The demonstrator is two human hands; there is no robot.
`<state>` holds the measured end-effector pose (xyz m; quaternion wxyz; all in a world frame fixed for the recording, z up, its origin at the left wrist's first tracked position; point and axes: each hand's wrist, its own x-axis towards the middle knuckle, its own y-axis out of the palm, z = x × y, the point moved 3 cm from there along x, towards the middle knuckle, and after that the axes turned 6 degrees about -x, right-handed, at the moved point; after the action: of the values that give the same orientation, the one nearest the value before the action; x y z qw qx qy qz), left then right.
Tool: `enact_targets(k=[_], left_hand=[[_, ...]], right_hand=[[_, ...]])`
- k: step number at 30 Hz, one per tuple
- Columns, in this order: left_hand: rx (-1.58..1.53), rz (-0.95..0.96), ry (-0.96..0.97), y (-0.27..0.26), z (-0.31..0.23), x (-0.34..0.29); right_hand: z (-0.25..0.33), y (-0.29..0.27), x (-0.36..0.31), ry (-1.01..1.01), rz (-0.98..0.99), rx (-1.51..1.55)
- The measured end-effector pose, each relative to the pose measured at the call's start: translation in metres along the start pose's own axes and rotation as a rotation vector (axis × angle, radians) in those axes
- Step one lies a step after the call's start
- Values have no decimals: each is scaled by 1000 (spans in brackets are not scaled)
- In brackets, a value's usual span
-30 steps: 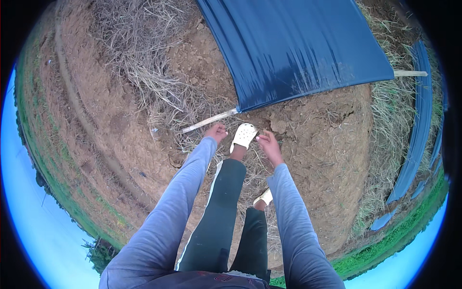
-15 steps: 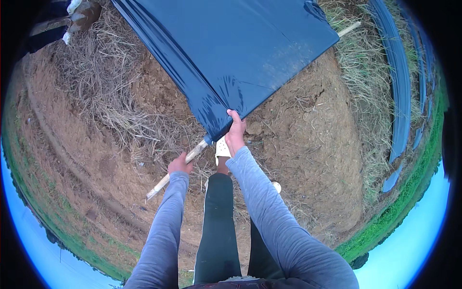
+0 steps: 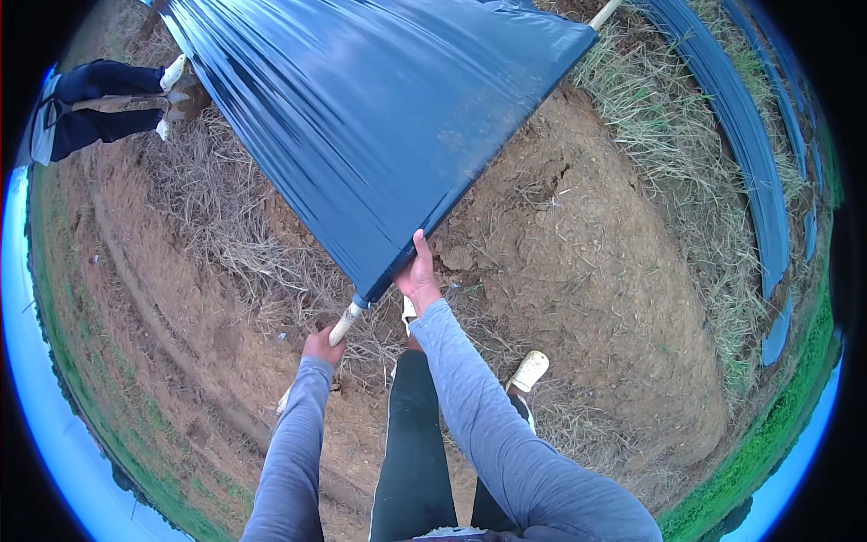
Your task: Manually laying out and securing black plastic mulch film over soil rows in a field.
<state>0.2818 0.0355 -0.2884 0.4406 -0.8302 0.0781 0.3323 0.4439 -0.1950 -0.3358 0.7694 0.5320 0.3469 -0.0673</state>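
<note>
A wide sheet of dark, shiny plastic mulch film stretches away from me, wrapped at its near edge around a pale wooden pole. The pole sticks out past the film at the lower left and the upper right. My left hand is closed around its near bare end. My right hand grips the film-covered part just beyond, thumb lying along the edge; its other fingers are partly hidden beneath the roll. The film looks taut, with long creases running toward the far left.
Another person's dark-trousered legs stand at the far left beside the film. Below it lies a bare soil bed with dry straw. Film-covered rows curve along the right. My pale clog rests on the soil.
The bunched film near my right hand has been pulled smoother and tauter. Both hands and the pole's near end have moved slightly left and toward me. More of the other person shows.
</note>
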Motion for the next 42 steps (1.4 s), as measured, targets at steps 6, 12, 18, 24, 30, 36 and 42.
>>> enact_targets(k=[6,12,18,24,30,36,42], left_hand=[[68,-238,113,-16,-51,-69],[199,-509,150,-34,-106,-89],[2,-57,202,-16,-101,-84],[116,13,150,-2,-68,-61],[159,-302,47,15,-45,-94],[-285,-7,-77,45,38,-89],[-7,100,-56,70,72,-50]], right_hand=[[34,42,-54,25,228,-17],[66,70,-73,-79,211,-75],[71,21,-75,-32,151,70],[37,-10,-51,67,-59,179],[22,-4,-86,6,-57,211],[-14,-52,-128,177,-128,148],[-95,-92,-173,224,-341,84]])
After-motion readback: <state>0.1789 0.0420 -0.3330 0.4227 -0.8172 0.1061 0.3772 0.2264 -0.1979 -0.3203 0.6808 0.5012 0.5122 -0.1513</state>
